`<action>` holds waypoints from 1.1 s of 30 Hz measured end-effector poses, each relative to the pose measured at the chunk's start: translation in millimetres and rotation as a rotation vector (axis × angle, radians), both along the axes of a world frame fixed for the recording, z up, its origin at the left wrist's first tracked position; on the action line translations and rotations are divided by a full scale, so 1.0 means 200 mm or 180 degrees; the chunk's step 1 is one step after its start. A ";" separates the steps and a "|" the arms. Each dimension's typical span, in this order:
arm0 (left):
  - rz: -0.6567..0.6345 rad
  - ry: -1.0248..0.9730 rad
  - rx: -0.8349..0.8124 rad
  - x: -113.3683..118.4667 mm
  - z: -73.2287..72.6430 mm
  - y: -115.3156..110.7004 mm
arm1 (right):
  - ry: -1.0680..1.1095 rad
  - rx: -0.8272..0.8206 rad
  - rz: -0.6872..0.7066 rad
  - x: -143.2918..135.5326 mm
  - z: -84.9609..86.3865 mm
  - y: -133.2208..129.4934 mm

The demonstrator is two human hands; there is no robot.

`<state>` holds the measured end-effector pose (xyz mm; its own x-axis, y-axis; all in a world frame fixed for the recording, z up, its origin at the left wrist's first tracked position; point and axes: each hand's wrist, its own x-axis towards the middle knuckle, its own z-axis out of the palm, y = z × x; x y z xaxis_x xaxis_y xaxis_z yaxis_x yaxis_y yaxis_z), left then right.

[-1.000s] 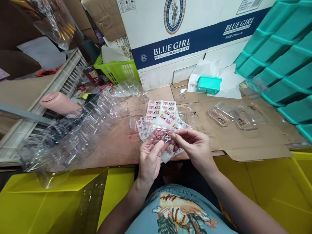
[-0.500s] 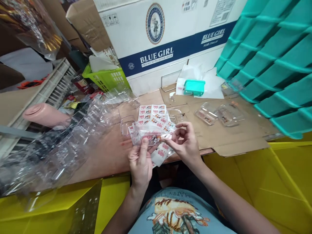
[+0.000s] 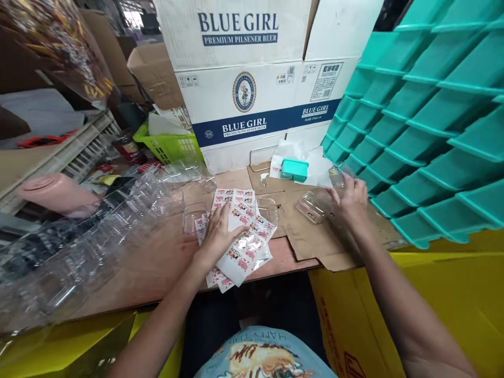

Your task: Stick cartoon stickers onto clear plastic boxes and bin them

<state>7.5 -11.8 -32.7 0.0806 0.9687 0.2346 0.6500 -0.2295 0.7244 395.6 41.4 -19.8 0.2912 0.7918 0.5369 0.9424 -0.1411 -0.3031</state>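
Several sticker sheets [image 3: 246, 254] lie overlapped mid-scene on the wooden tabletop [image 3: 157, 262] — left hand [image 3: 216, 231] rests on them, thumb spread from fingers. Right hand [image 3: 350, 199] at right, above flattened cardboard [image 3: 342, 254], thumb apart from index; can't tell if it pinches clear plastic. Stickered clear plastic case [image 3: 310, 207] just left of it. Teal tub [image 3: 295, 169] on far side — stacked teal tubs [image 3: 437, 136] far right.

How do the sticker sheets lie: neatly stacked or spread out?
Spread out: the sheets overlap at different angles, with corners jutting past one another. The left hand hides part of them.
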 end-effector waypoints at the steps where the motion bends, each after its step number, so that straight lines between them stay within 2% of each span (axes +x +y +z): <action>1: -0.0003 0.0303 0.0017 0.01 -0.01 0.04 | -0.0106 -0.0065 -0.0075 0.01 0.00 0.03; 3: -0.0135 0.0608 0.0095 0.07 0.01 0.10 | -0.0270 0.0130 0.0037 -0.07 0.01 0.02; 4: -0.0257 0.0662 0.0162 0.09 0.02 0.13 | -0.0329 0.0283 0.0326 -0.15 0.02 0.00; 6: -0.0432 0.0688 0.0304 0.12 0.07 0.16 | -0.0404 0.0342 0.1362 -0.34 0.03 -0.08; 8: -0.0345 0.0754 0.0329 0.08 0.11 0.19 | -0.0471 -0.0041 0.2517 -0.51 0.01 -0.16; 9: -0.0265 0.0834 0.0229 0.05 0.13 0.20 | -0.0467 -0.0197 0.2840 -0.56 0.00 -0.18; 10: -0.0219 0.0942 0.0049 0.01 0.14 0.22 | -0.0438 -0.0296 0.2967 -0.59 -0.01 -0.19; 13: -0.0314 0.1192 -0.0594 -0.09 0.13 0.24 | -0.0356 -0.0294 0.2595 -0.57 -0.04 -0.14; 15: -0.0348 0.1164 -0.0761 -0.11 0.10 0.25 | -0.0454 -0.0236 0.2324 -0.54 -0.04 -0.08; 17: -0.0367 0.1009 -0.0738 -0.10 0.08 0.26 | -0.0392 -0.0102 0.2331 -0.56 -0.01 -0.05; 20: -0.0580 0.0675 -0.0704 -0.07 0.09 0.22 | 0.0303 0.0027 0.2627 -0.68 0.06 -0.04; 22: -0.0869 -0.0009 -0.0824 -0.08 0.13 0.18 | 0.0971 -0.0130 0.2738 -0.77 0.11 -0.04; 24: -0.1111 -0.1031 -0.1117 -0.10 0.16 0.12 | 0.1566 -0.0450 0.2894 -0.85 0.15 -0.03; 26: -0.1067 -0.1932 -0.1355 -0.12 0.20 0.07 | 0.1860 -0.0716 0.3175 -0.90 0.17 -0.02; 28: -0.0730 -0.2405 -0.1356 -0.12 0.21 0.04 | 0.1753 -0.0681 0.3324 -0.94 0.19 -0.02; 30: -0.0356 -0.2740 -0.1287 -0.12 0.21 0.02 | 0.1358 -0.0260 0.3227 -0.99 0.18 -0.05; 33: -0.0219 -0.3089 -0.1400 -0.11 0.18 -0.01 | 0.0705 0.0318 0.3275 -1.07 0.16 -0.11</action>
